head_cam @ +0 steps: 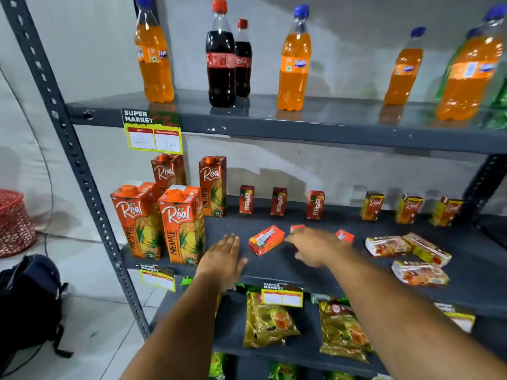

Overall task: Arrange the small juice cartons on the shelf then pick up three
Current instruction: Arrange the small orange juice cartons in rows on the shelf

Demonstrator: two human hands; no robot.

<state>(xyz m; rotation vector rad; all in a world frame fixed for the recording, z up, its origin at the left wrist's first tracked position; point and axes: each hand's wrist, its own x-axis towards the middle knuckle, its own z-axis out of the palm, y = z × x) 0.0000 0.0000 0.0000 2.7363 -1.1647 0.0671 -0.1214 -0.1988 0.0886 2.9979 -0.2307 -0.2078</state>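
On the middle grey shelf [315,270] three small red Maaza cartons [279,201] stand upright at the back, with three small Real cartons [408,206] upright to their right. A red small carton [265,239] lies flat near the front. Two more red cartons [344,236] lie partly hidden behind my right hand [315,246]. Three Real small cartons [419,273] lie flat at the right. My left hand [223,256] rests flat and open on the shelf, left of the lying red carton. My right hand is blurred, fingers spread over the shelf, holding nothing.
Tall Real pineapple cartons [181,223] stand at the shelf's left end, close to my left hand. Soda bottles [220,56] line the shelf above. Snack packets [267,322] lie on the shelf below. A dark backpack [27,300] and a red basket [13,223] sit on the floor at left.
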